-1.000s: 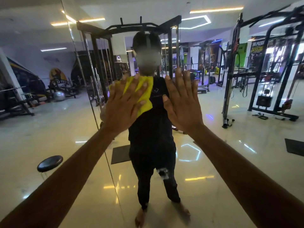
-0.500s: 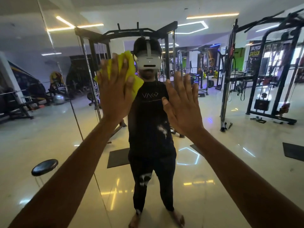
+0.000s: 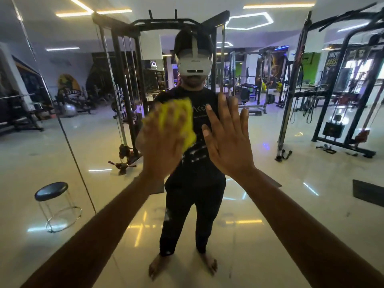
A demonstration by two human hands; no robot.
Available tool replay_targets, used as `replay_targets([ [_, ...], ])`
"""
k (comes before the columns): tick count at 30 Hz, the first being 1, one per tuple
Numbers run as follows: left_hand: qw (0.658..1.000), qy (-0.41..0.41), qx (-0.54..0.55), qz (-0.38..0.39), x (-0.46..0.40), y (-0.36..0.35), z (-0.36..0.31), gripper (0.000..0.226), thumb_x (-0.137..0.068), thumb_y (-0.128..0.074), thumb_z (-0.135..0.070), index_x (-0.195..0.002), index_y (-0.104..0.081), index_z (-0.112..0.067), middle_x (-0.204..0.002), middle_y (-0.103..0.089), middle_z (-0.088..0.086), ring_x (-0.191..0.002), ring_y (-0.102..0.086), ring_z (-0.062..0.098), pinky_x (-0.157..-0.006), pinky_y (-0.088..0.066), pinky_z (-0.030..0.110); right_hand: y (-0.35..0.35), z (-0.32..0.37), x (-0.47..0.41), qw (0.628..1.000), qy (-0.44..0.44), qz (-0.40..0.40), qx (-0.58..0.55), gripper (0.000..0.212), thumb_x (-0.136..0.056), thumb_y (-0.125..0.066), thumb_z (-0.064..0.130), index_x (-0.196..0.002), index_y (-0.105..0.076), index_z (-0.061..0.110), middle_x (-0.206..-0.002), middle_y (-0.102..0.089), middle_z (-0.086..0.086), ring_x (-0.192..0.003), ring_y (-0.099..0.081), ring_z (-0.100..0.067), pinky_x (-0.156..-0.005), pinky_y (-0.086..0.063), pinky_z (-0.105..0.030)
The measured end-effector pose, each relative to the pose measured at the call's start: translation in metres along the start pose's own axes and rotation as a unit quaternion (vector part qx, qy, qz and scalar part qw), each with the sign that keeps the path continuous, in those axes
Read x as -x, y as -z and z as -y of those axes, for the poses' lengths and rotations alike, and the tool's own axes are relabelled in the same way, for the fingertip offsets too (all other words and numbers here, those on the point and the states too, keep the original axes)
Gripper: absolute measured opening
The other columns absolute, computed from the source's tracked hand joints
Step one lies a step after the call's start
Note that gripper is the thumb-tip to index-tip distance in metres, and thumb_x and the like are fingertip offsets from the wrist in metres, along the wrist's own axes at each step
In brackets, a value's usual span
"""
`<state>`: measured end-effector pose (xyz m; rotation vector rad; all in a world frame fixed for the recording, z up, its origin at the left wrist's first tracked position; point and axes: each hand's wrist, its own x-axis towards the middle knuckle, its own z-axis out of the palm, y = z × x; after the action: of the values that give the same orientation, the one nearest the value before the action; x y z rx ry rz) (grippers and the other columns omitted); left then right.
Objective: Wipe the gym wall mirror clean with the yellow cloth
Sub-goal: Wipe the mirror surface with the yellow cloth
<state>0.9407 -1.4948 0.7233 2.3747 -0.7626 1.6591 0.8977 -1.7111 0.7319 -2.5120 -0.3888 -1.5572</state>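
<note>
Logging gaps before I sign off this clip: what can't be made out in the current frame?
Head view only:
- Left hand: motion-blurred, so finger positions on the cloth are unclear.
- Cloth: mostly hidden behind the left hand; its full shape is unseen.
- Mirror: its edges run out of frame; the glass under both hands is covered.
- Right hand: flat with fingers spread; actual contact with the glass is uncertain.
- Shirt lettering in the reflection: blocked by the hands.

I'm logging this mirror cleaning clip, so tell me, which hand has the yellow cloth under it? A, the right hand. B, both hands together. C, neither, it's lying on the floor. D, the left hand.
D: the left hand presses the yellow cloth against the mirror, while the right hand lies flat and bare on the glass.
</note>
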Motion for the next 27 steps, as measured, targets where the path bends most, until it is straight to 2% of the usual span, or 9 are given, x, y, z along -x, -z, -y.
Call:
replay_targets([
  [2, 0.975, -0.193, -0.059, 0.092, 0.037, -0.017, -0.007, 0.067, -0.112, -0.047, -0.04, -0.173, -0.02, -0.027, -0.181, -0.017, 0.011, -0.165, -0.017, 0.044, -0.135, 0.005, 0.057, 0.002, -0.006, 0.009, 1.0, 0.008, 0.005, -0.013, 0.062, -0.119, -0.039, 0.039, -0.176, -0.025, 0.019, -0.186, -0.004, -0.013, -0.172, 0.004, -0.037, -0.135, -0.008, -0.068],
  [4, 0.964, -0.236, -0.088, 0.08, 0.026, -0.011, 0.012, 0.066, -0.115, -0.041, -0.046, -0.175, -0.017, -0.029, -0.182, -0.013, 0.008, -0.167, -0.014, 0.042, -0.134, -0.009, 0.064, 0.004, -0.014, 0.017, 1.0, 0.009, 0.007, -0.029, 0.062, -0.118, -0.038, 0.039, -0.176, -0.027, 0.019, -0.186, -0.005, -0.012, -0.172, 0.002, -0.036, -0.134, -0.009, -0.069],
  [9, 0.995, 0.092, 0.019, -0.037, -0.011, 0.0, -0.011, 0.06, -0.117, -0.041, -0.036, -0.172, -0.027, -0.018, -0.18, -0.011, 0.011, -0.166, -0.01, 0.047, -0.135, -0.004, 0.062, 0.003, -0.023, 0.036, 0.999, -0.009, 0.007, -0.035, 0.062, -0.118, -0.039, 0.039, -0.176, -0.027, 0.019, -0.186, -0.006, -0.012, -0.172, 0.001, -0.036, -0.135, -0.009, -0.068],
  [14, 0.963, -0.224, -0.024, 0.151, 0.072, -0.035, -0.039, 0.066, -0.11, -0.051, -0.039, -0.171, -0.029, -0.03, -0.18, -0.023, 0.009, -0.166, -0.012, 0.04, -0.135, -0.004, 0.061, -0.004, -0.037, 0.05, 0.999, -0.007, 0.0, -0.033, 0.061, -0.118, -0.045, 0.03, -0.175, -0.028, 0.019, -0.185, -0.008, -0.014, -0.172, 0.001, -0.037, -0.136, -0.008, -0.067],
  [17, 0.993, -0.059, 0.048, 0.094, 0.026, -0.016, -0.013, 0.06, -0.112, -0.055, -0.034, -0.165, -0.031, -0.048, -0.173, -0.037, 0.012, -0.161, -0.026, 0.03, -0.13, -0.028, 0.066, -0.006, -0.044, 0.053, 1.0, 0.0, -0.001, -0.027, 0.059, -0.118, -0.044, 0.029, -0.175, -0.03, 0.019, -0.185, -0.011, -0.013, -0.172, 0.0, -0.037, -0.135, -0.011, -0.067],
  [19, 0.998, 0.06, 0.026, 0.003, -0.002, -0.012, -0.01, 0.057, -0.117, -0.041, -0.038, -0.172, -0.028, -0.029, -0.179, -0.019, 0.01, -0.166, -0.015, 0.042, -0.134, -0.013, 0.064, -0.007, -0.046, 0.054, 1.0, 0.003, -0.002, -0.024, 0.059, -0.119, -0.042, 0.03, -0.175, -0.03, 0.019, -0.185, -0.012, -0.013, -0.172, -0.001, -0.037, -0.135, -0.011, -0.067],
  [21, 0.997, 0.079, 0.014, -0.001, 0.007, -0.023, -0.031, 0.064, -0.116, -0.039, -0.038, -0.174, -0.017, -0.021, -0.18, -0.009, 0.013, -0.165, -0.01, 0.049, -0.134, -0.004, 0.065, -0.008, -0.046, 0.055, 1.0, 0.005, -0.008, -0.028, 0.059, -0.119, -0.045, 0.028, -0.175, -0.031, 0.018, -0.185, -0.013, -0.014, -0.172, -0.002, -0.037, -0.135, -0.011, -0.067],
  [24, 0.984, -0.1, 0.035, 0.146, 0.07, -0.046, -0.058, 0.078, -0.112, -0.045, -0.037, -0.174, 0.002, -0.032, -0.182, -0.008, 0.01, -0.166, -0.008, 0.047, -0.133, 0.001, 0.067, -0.009, -0.048, 0.054, 0.999, 0.007, -0.015, -0.028, 0.06, -0.117, -0.051, 0.025, -0.174, -0.033, 0.018, -0.184, -0.015, -0.015, -0.172, -0.003, -0.039, -0.135, -0.011, -0.067],
  [27, 0.968, -0.21, -0.006, 0.134, 0.069, -0.042, -0.012, 0.067, -0.114, -0.041, -0.041, -0.175, -0.013, -0.031, -0.183, -0.006, 0.002, -0.166, -0.016, 0.042, -0.131, -0.013, 0.071, -0.011, -0.053, 0.054, 1.0, 0.016, -0.018, -0.01, 0.06, -0.118, -0.051, 0.026, -0.174, -0.033, 0.018, -0.184, -0.016, -0.015, -0.172, -0.005, -0.039, -0.135, -0.014, -0.067],
])
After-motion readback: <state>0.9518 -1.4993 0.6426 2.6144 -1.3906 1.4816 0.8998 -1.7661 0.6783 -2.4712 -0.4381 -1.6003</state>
